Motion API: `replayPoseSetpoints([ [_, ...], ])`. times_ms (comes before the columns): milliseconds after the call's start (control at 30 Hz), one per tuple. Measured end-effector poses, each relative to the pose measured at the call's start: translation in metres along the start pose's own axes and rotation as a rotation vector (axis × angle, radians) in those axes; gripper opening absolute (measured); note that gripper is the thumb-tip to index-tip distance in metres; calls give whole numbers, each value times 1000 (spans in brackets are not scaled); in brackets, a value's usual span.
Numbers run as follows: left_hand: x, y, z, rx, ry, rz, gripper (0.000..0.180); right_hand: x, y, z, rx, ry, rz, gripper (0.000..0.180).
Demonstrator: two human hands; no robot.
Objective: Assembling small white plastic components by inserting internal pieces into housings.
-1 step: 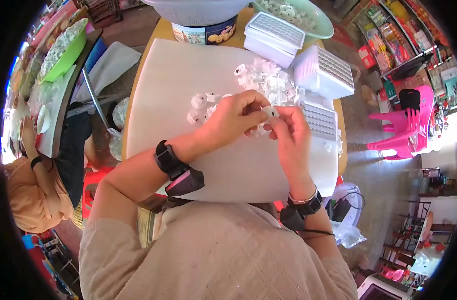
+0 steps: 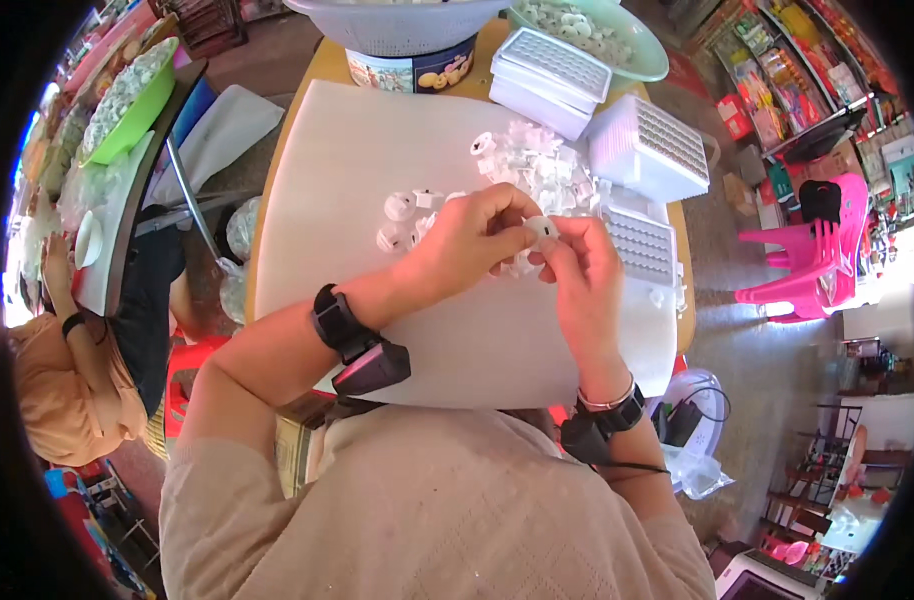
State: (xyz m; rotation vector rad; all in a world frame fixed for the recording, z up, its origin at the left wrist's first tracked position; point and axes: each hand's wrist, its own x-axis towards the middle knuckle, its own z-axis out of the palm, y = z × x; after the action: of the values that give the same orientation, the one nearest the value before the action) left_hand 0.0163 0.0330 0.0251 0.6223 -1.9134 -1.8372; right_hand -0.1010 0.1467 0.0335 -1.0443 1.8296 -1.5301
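Green is the basin (image 2: 137, 135) at the far left, filled with a heap of whitish things; below it a co-worker's hand (image 2: 55, 262) is placed near a white bowl (image 2: 88, 238). On the white board (image 2: 322, 180), a few round white parts (image 2: 400, 206) are spread near the left hand (image 2: 472, 237). The thumb and forefinger of this hand are nearly closed, and the left edge of a small white piece (image 2: 544, 227) is pinched by them; the other fingers are curled and partly hidden. This piece is kept above the board, between both hands, in front of a loose pile of white parts (image 2: 547, 170). Its other side is gripped by the thumb and forefinger of the right hand (image 2: 587, 275), also brought close together. Against the earlier picture, hardly any change is noticed: the same piece is held, so its handling is judged unfinished. Farther right, a white ridged tray (image 2: 639, 245) is laid flat on the board, and beyond it a pink chair (image 2: 855, 207) is seen.
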Motion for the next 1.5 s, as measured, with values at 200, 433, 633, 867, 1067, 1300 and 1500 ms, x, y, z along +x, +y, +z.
replayPoseSetpoints([
  [200,-2,-4,-3,155,52,101,15,1,4,3,20,-18,-22,14],
  [433,-6,3,5,105,31,-67,17,0,14,2,9,-19,-12,13],
  [633,-1,-4,3,-3,23,37,17,3,6,4,3,5,-40,14],
  [867,-2,-6,1,44,84,24,13,8,12,10,107,-52,-65,12],
  [1067,-2,-13,3,97,130,151,11,8,10,9,58,-45,-70,8],
  [1300,-2,-1,-4,79,23,54,13,9,-10,0,-28,-102,103,9],
  [1500,-13,6,-5,137,-83,-12,18,19,-16,-41,-388,-362,9,8],
])
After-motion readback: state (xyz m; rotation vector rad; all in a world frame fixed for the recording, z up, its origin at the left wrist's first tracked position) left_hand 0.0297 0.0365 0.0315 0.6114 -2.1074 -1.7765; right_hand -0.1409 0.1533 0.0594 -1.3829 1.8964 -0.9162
